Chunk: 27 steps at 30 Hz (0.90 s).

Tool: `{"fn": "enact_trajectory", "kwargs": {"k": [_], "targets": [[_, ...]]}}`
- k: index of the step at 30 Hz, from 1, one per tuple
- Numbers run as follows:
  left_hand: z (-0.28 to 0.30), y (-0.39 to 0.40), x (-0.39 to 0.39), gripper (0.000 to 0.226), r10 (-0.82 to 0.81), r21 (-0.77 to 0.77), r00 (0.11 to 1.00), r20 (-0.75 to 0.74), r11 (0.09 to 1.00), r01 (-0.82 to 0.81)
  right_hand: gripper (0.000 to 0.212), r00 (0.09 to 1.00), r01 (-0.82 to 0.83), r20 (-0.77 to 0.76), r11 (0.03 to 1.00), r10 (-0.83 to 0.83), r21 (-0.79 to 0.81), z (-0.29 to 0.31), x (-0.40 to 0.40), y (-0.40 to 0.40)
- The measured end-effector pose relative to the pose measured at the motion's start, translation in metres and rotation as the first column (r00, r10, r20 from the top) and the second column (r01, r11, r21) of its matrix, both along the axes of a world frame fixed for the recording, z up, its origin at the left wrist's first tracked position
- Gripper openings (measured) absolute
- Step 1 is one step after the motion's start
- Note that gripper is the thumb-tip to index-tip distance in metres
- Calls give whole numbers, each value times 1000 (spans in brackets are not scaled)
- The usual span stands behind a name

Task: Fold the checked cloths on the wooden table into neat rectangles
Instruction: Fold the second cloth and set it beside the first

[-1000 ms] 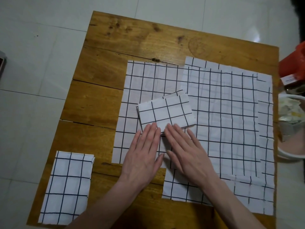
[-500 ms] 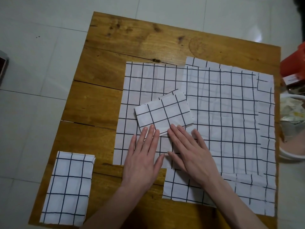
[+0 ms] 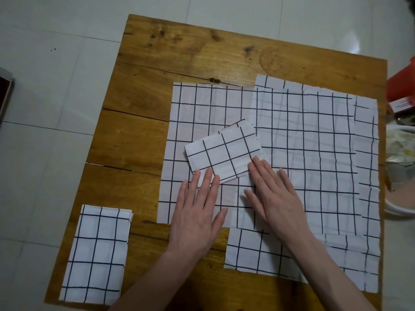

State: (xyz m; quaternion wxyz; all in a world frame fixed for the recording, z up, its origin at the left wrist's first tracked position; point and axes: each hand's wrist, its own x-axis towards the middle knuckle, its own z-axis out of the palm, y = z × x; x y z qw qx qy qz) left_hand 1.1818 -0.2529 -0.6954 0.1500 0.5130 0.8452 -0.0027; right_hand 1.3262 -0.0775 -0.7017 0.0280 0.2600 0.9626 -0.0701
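Note:
A small folded checked cloth [image 3: 224,151] lies tilted on top of several flat, overlapping checked cloths [image 3: 314,153] spread over the wooden table [image 3: 202,57]. My left hand [image 3: 197,212] rests flat, fingers apart, its fingertips on the folded cloth's near edge. My right hand [image 3: 276,194] lies flat beside it, fingertips touching the folded cloth's near right corner. Neither hand grips anything. Another folded checked cloth [image 3: 96,254] sits as a rectangle at the table's near left corner.
A white bowl-like container [image 3: 402,207] with crumpled wrappers and a red object [image 3: 402,84] stand off the table's right edge. White tiled floor [image 3: 56,108] surrounds the table. Bare wood shows along the far and left parts of the tabletop.
The small folded cloth has slid and turned slightly leftward. My hands have spread apart a little, the right hand shifting to the cloth's right corner.

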Motion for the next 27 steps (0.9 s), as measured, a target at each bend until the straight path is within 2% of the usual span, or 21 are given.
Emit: {"fn": "enact_trajectory", "kwargs": {"k": [5, 9, 13, 19, 24, 27], "targets": [[8, 10, -6, 66, 61, 57, 998, 15, 996, -62, 67, 1000, 7, 3, 999, -7, -36, -2, 0, -2], [15, 29, -21, 42, 63, 165, 998, 9, 984, -64, 66, 1000, 14, -4, 998, -14, -58, -2, 0, -2], [19, 51, -42, 33, 121, 254, 992, 45, 959, -129, 64, 999, 25, -38, 997, -28, -73, 0, -1, -1], [28, 78, -65, 62, 360, 176, 924, 131, 908, -379, 59, 996, 38, -79, 998, -42, -59, 0, -3, -3], [32, 89, -79, 60, 310, 84, 951, 20, 947, -310, 57, 992, 61, -110, 996, -68, -67, 1, -6, -4], [34, 96, -82, 53, 323, 37, 946, 21, 946, -323, 55, 988, 95, -113, 993, -104, -75, 1, -8, -6]]}}
